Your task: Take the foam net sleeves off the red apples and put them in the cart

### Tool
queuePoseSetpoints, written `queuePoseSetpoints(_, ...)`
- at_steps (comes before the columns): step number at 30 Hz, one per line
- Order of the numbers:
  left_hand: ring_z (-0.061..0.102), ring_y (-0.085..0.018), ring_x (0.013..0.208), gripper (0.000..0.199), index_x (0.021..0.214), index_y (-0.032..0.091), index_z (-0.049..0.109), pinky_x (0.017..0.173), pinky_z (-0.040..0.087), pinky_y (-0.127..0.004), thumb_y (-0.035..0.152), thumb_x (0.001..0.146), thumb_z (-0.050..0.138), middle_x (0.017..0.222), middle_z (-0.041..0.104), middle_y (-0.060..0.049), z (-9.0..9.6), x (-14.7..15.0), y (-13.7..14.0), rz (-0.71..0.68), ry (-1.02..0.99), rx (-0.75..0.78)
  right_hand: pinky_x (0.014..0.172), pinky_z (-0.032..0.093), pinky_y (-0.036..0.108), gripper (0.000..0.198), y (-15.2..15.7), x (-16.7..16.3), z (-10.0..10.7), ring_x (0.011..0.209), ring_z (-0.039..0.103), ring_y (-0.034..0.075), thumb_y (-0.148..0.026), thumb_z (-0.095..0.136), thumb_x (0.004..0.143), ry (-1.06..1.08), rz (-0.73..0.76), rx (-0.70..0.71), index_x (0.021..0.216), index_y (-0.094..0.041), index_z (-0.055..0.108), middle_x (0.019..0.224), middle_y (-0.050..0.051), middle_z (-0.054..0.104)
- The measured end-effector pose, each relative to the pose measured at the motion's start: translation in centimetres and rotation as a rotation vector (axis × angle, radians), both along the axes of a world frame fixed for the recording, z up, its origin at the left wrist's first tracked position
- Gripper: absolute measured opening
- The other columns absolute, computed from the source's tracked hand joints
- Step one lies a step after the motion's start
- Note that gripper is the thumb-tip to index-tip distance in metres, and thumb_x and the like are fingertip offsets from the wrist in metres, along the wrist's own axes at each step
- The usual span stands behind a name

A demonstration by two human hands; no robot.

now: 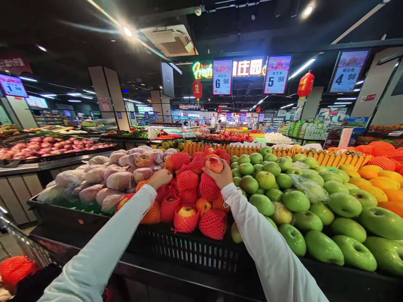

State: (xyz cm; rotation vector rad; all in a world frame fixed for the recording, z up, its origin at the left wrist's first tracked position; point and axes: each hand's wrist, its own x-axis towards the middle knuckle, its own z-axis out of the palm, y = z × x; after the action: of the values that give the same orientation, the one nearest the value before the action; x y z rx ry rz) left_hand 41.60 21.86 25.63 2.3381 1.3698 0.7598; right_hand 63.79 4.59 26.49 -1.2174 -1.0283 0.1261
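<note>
My right hand [223,174] is wrapped round a red apple [214,165], whose bare skin shows above the pile. Under it lie several apples in red foam nets [186,218], heaped in a black slotted crate [195,251]. At the left side of this heap, my left hand [160,178] is closed with its fingers curled down. What those fingers grip, if anything, is hidden. A few orange foam nets [151,213] show among the red ones, near the left forearm.
Film-wrapped pinkish fruit [119,181] lies left of the netted apples. Green apples [296,200] fill the right side, with oranges [368,188] beyond. A low yellow picket fence [338,157] runs behind. Price screens [222,77] hang overhead.
</note>
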Motion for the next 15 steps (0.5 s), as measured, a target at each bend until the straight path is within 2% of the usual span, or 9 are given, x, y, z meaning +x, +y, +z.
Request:
queuePoseSetpoints(3,0.058,-0.042,0.122,0.028,0.084,0.015,0.071,0.112,0.04,-0.055,0.035,0.087,0.052,0.107,0.069,-0.021,2.5,2.2,-2.8,0.115,-0.059,0.284,0.088,0.056,0.039,0.074,0.3,0.3,-0.1,0.085,0.065,0.021,-0.067,0.087,0.045,0.04,0.004,-0.01,0.098,-0.019,0.067,0.095,0.004,0.074)
queuePoseSetpoints(4,0.057,-0.039,0.126,0.035,0.096,0.013,0.073,0.115,0.039,-0.052,0.037,0.091,0.048,0.117,0.068,-0.021,3.1,3.4,-4.1,0.093,-0.128,0.408,0.089,0.056,0.04,0.074,0.4,0.4,-0.2,0.085,0.065,0.021,-0.068,0.087,0.045,0.057,-0.002,-0.017,0.097,-0.019,0.067,0.096,0.005,0.074)
queuePoseSetpoints(6,0.057,-0.032,0.129,0.045,0.118,0.013,0.071,0.118,0.039,-0.047,0.037,0.097,0.04,0.129,0.065,-0.018,3.7,6.1,-6.6,-0.126,-0.291,0.559,0.09,0.056,0.041,0.073,0.9,0.8,-0.4,0.088,0.066,0.022,-0.068,0.086,0.046,0.101,-0.018,-0.017,0.096,-0.019,0.066,0.099,0.006,0.074)
queuePoseSetpoints(8,0.056,-0.028,0.133,0.048,0.134,0.014,0.063,0.12,0.039,-0.044,0.034,0.098,0.039,0.137,0.063,-0.015,3.4,8.4,-8.5,-0.433,-0.396,0.579,0.088,0.058,0.04,0.071,1.5,1.1,-0.6,0.09,0.068,0.023,-0.068,0.084,0.05,0.156,-0.016,0.005,0.098,-0.019,0.065,0.1,0.007,0.075)
queuePoseSetpoints(10,0.052,-0.026,0.14,0.054,0.146,0.018,0.055,0.124,0.035,-0.045,0.029,0.095,0.043,0.147,0.058,-0.012,2.5,9.7,-9.2,-0.657,-0.414,0.538,0.084,0.059,0.039,0.068,2.0,1.5,-0.8,0.09,0.069,0.024,-0.067,0.083,0.055,0.184,-0.001,0.028,0.098,-0.019,0.064,0.098,0.009,0.075)
queuePoseSetpoints(12,0.046,-0.025,0.146,0.061,0.154,0.022,0.047,0.127,0.033,-0.045,0.029,0.093,0.049,0.154,0.053,-0.011,1.4,10.0,-9.0,-0.753,-0.396,0.476,0.08,0.06,0.039,0.065,2.2,1.7,-0.9,0.088,0.07,0.024,-0.067,0.083,0.057,0.16,-0.001,0.033,0.096,-0.019,0.064,0.095,0.009,0.075)
queuePoseSetpoints(15,0.044,-0.027,0.149,0.07,0.157,0.023,0.042,0.126,0.035,-0.044,0.038,0.092,0.06,0.158,0.049,-0.011,0.3,9.2,-8.0,-0.762,-0.408,0.402,0.077,0.06,0.04,0.06,2.0,1.7,-1.1,0.085,0.07,0.025,-0.066,0.084,0.058,0.067,0.023,0.013,0.092,-0.02,0.065,0.09,0.008,0.075)
